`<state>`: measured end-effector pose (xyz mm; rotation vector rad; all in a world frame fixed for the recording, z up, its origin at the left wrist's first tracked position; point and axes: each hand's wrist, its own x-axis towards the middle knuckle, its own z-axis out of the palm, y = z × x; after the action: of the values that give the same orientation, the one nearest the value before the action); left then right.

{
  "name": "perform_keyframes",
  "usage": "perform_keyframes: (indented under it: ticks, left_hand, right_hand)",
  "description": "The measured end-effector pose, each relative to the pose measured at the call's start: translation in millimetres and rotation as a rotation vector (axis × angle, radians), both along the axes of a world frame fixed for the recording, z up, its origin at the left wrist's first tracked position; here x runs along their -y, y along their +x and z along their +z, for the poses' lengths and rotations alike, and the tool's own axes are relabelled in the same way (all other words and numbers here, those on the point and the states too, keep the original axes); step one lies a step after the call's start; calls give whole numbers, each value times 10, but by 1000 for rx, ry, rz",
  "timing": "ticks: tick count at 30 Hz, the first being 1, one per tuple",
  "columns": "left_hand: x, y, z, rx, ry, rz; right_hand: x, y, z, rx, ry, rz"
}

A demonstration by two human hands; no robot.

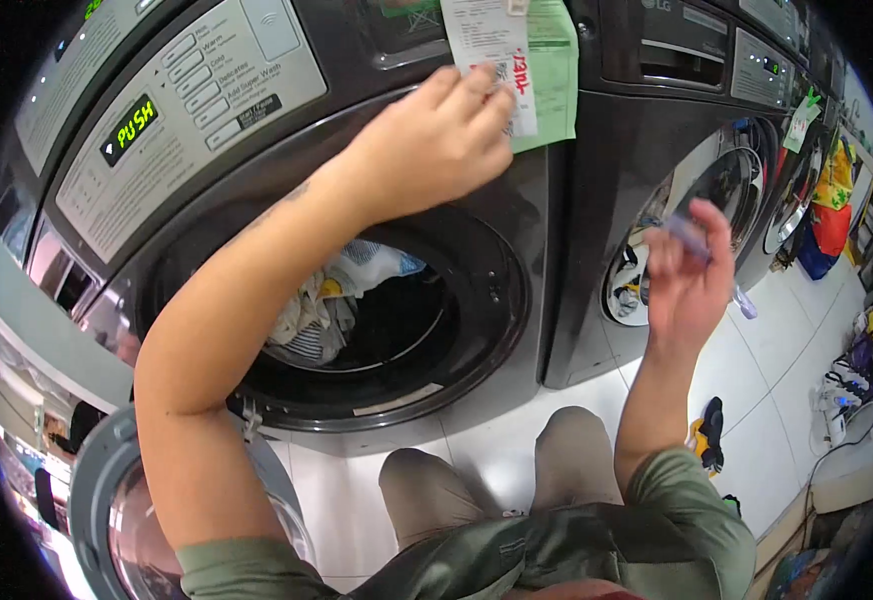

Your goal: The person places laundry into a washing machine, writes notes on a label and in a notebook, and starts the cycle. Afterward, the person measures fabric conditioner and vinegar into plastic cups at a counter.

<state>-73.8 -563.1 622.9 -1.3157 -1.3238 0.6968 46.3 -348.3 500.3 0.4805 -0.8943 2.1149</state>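
partly covered paper slips [554,80], blurred purple object [689,237]

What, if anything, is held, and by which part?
Right hand: a purple pen-like object, around its middle. Left hand: at the paper slips; whether it grips them cannot be told.

Stretches the left forearm [277,240] diagonally from a bent elbow [170,370] at mid-left toward the top centre of the frame, with the left hand [442,145] turned back upward and its fingers [497,118] bent. Holds the right forearm [662,390] steeply up from the lower right, with the right hand [692,285] right of centre, digits curled and somewhat blurred.
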Motion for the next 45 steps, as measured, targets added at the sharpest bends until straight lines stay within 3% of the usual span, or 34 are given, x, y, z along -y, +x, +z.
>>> perform_keyframes:
  ticks: [2, 3, 5, 6, 8, 10, 12, 14, 16, 18, 19, 20, 22, 23, 27, 32, 34, 38, 40, 42, 45]
  left_hand:
    - [-42, 12, 47, 13, 11, -30]
    - [-39, 77, 124, 7, -2, -29]
    - [-60, 230, 290, 587, 337, 24]
    - [-107, 120, 338, 571, 477, -236]
    - [-111, 51, 451, 748, 571, -362]
    - [-187, 360, 627, 1157, 738, -159]
    - [-106, 223, 581, 690, 491, -302]
    - [-85, 120, 532, 515, 410, -343]
    - [-134, 67, 482, 450, 401, -493]
    - [-188, -17, 433, 387, 416, -566]
    - [-204, -49, 466, 202, 428, -526]
    - [-196, -45, 436, 220, 444, -496]
    - [-234, 158, 460, 254, 476, -435]
    - [-234, 172, 473, 284, 483, -348]
    - [-154, 176, 495, 437, 488, -191]
    - [-142, 159, 523, 623, 550, -291]
    - [-144, 92, 521, 646, 561, -349]
    - [-139, 3, 496, 733, 403, -430]
    - [-180, 75, 466, 647, 478, -296]
    - [-154, 112, 466, 723, 473, -277]
    - [-132, 66, 451, 583, 481, -250]
  right_hand:
    - [239, -165, 256, -16, -81, -106]
    - [281, -235, 290, -152, -60, -105]
    - [299, -443, 316, -565, 35, 2]
    - [382, -507, 386, -592, 131, -37]
    - [662, -624, 533, -481, 78, -176]
    - [778, -948, 571, -469, 71, -317]
    - [788, -1137, 518, -451, 56, -300]
    - [798, -1160, 472, -386, -96, -61]
    - [798, -1130, 439, -373, -95, 7]
    - [704, -1092, 405, -488, 57, 370]
    - [663, -1020, 402, -471, 49, 339]
    - [625, -968, 434, -474, 55, 337]
    - [573, -898, 506, -569, 98, -66]
    - [564, -929, 563, -588, 130, -140]
    - [641, -1199, 620, -431, 68, -247]
    - [842, -1245, 609, -442, 33, -352]
    - [880, -1216, 614, -437, 187, -624]
    - [862, -1358, 676, -371, 189, -713]
    - [783, -1393, 694, -419, 106, -564]
    - [771, -1367, 702, -426, 181, -737]
    - [862, -1398, 721, -423, 277, -881]
